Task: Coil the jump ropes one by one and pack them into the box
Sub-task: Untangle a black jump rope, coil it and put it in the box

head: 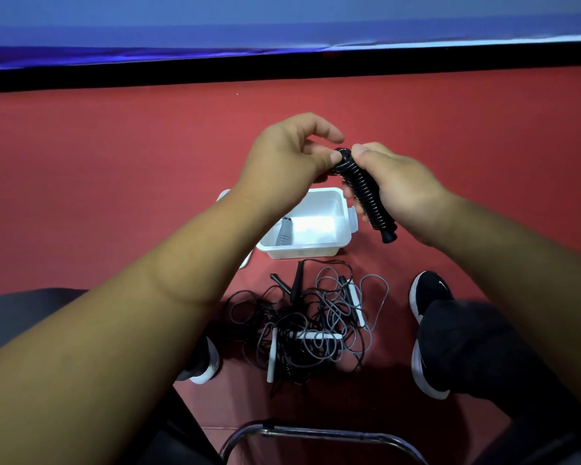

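From the head view I see both hands raised over a red floor (114, 162). My right hand (396, 189) has its fingers curled round the body of a black coil (366, 196), a jump rope wound tightly round its handles, which slants down toward the right with its lower tip sticking out below the palm. My left hand (282, 152) pinches the coil's upper end between thumb and fingers, the forefinger arched above it. So both sets of fingers are clamped on the same coil, held in the air above the box.

The white box (344, 209) stands on the floor just below the hands, partly hidden by the left forearm. A grey coil (285, 233) lies inside it against the left wall.

Nearer to me, just in front of the box, a pile (309, 323) of loose black and grey ropes with black and white handles lies tangled on the floor. It sits between a right shoe (430, 290) and a left shoe (203, 364). A metal tube (316, 431) curves across the bottom edge.
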Available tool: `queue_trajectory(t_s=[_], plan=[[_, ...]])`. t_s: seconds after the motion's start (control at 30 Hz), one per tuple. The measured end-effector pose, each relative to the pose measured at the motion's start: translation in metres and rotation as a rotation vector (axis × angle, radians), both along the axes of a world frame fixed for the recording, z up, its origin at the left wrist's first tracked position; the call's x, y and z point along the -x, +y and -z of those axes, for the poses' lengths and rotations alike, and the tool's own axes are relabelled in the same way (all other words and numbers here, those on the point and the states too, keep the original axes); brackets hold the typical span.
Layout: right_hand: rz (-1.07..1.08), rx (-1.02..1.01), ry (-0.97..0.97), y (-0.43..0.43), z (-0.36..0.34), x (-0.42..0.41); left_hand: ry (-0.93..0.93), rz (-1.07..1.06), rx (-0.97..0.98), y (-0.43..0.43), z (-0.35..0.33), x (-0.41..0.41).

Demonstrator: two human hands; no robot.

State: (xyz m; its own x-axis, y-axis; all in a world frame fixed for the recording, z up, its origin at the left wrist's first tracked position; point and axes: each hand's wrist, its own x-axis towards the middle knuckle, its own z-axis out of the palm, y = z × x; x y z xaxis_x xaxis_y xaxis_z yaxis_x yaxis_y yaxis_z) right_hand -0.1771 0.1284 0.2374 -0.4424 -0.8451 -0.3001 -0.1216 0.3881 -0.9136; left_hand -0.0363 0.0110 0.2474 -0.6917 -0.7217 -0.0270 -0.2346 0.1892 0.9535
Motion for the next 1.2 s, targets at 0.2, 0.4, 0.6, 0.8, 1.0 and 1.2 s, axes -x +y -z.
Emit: queue_trajectory(t_s=[0.2, 0.4, 0.6, 0.8, 1.0, 1.2], plan=[[-0.068, -0.047, -0.011, 0.006, -0.002, 0.0, -0.117, 0.129, 0.101, -0.005, -0.005, -0.005], [-0.145, -0.143, -0.138, 0.008, -0.004, 0.0, -0.23, 0.266, 0.513, -0.016, -0.009, -0.011], [-0.18, -0.288, -0.367, 0.009, 0.004, 0.009, -0.278, 0.492, 0.927, -0.01, 0.001, -0.009], [-0.214, -0.303, -0.441, 0.009, 0.01, 0.014, -0.255, 0.383, 0.819, 0.002, 0.01, -0.008], [-0.227, -0.257, -0.412, 0.007, 0.018, 0.015, -0.201, 0.114, 0.491, 0.009, 0.011, -0.006], [-0.201, -0.228, -0.113, 0.003, 0.018, 0.01, -0.132, -0.13, 0.019, 0.006, 0.011, 0.001]])
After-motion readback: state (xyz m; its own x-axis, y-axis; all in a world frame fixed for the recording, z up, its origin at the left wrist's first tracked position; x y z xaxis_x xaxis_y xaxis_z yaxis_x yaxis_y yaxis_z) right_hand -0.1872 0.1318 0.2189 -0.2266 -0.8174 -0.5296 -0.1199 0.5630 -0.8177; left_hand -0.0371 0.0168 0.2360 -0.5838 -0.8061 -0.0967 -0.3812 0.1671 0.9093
